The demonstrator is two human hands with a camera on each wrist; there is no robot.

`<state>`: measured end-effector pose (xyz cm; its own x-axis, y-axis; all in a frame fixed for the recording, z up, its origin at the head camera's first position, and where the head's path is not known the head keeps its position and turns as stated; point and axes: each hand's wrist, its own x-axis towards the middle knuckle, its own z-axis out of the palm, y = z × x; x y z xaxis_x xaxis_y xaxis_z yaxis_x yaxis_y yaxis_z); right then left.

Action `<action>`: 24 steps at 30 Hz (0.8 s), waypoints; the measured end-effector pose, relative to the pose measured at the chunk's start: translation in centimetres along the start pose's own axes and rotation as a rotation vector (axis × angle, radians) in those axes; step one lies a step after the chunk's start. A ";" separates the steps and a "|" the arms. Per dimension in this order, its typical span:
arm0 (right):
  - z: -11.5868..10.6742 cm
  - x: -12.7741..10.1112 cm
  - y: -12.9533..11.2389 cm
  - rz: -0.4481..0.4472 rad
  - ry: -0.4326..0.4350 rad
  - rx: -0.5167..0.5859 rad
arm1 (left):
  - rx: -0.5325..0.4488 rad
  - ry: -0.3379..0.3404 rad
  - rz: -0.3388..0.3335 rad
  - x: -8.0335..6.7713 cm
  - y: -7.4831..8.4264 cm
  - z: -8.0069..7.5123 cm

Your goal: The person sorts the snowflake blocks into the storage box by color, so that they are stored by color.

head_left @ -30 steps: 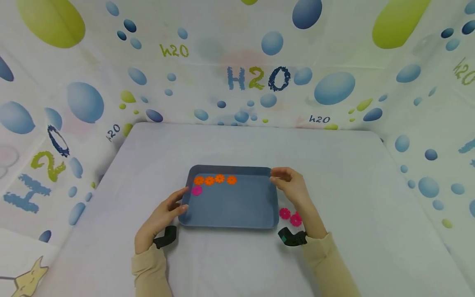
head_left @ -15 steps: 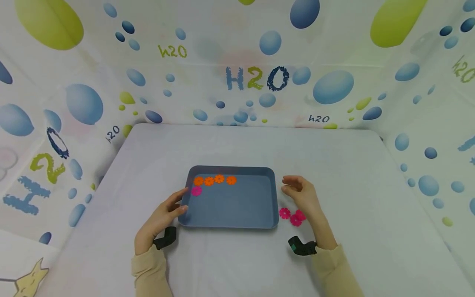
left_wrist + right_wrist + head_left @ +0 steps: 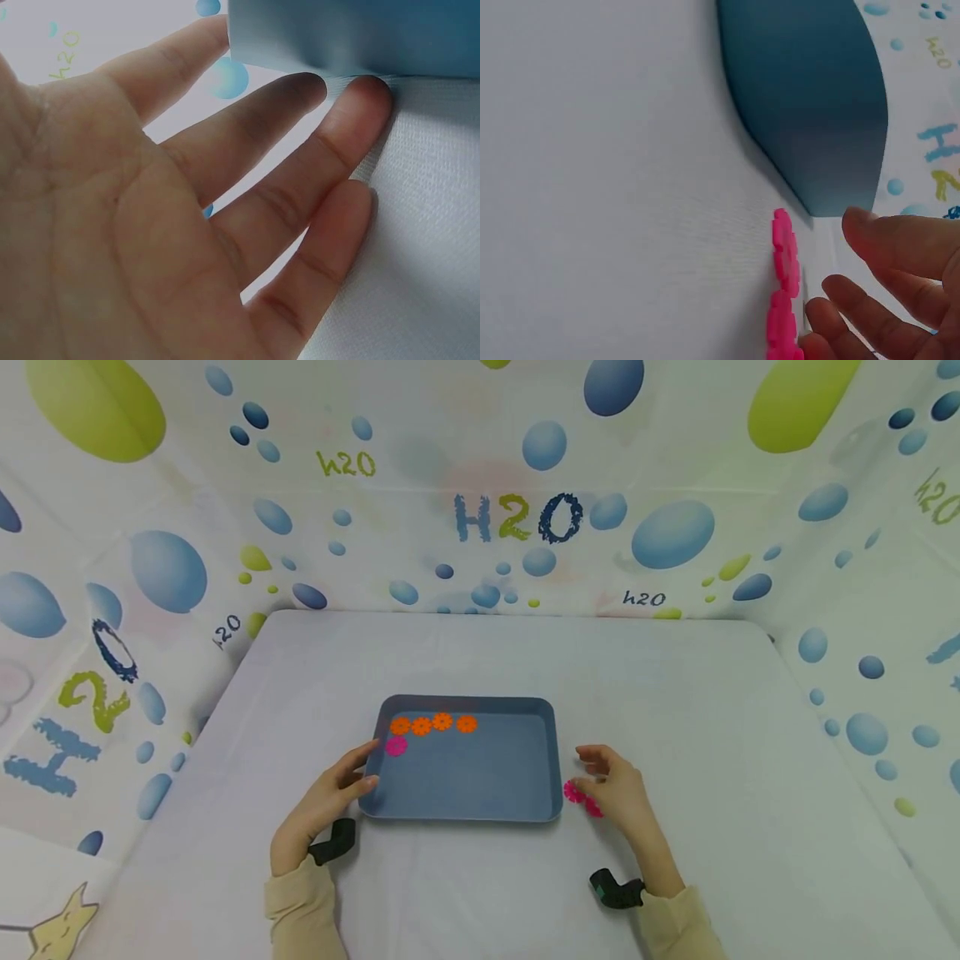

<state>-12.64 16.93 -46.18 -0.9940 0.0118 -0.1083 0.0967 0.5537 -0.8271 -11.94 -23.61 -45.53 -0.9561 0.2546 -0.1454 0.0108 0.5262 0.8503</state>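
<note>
Two flat pink gear discs (image 3: pixel 585 798) under spread right hand (image 3: pixel 618 789); left hand (image 3: pixel 330 797), fingers straight, touching smooth blue tray (image 3: pixel 480 777)

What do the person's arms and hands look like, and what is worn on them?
Both hands are bare: left hand, right hand. Each arm has a beige long sleeve with a gathered cuff. A small black camera mount sits at each wrist; the right one shows a green spot.

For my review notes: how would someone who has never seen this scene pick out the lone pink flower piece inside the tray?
Find the blue tray in the middle of the white table. A row of four orange flower pieces runs along its far left edge. The pink flower piece lies just below that row's left end, near the left hand; it is the only pink one inside the tray.
</note>
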 end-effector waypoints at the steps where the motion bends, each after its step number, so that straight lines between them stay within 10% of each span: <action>1: 0.1 -0.1 0.1 -0.007 0.009 -0.011 | 0.000 0.000 0.000 0.0 0.0 0.0; 24: 1.1 -0.6 -0.1 -0.149 0.048 -0.237 | -0.005 0.000 0.000 -0.1 0.2 0.0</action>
<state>-11.98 15.94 -46.61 -0.9982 -0.0477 0.0356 -0.0592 0.7313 -0.6795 -11.84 -23.55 -45.34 -0.9560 0.2547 -0.1453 0.0094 0.5220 0.8529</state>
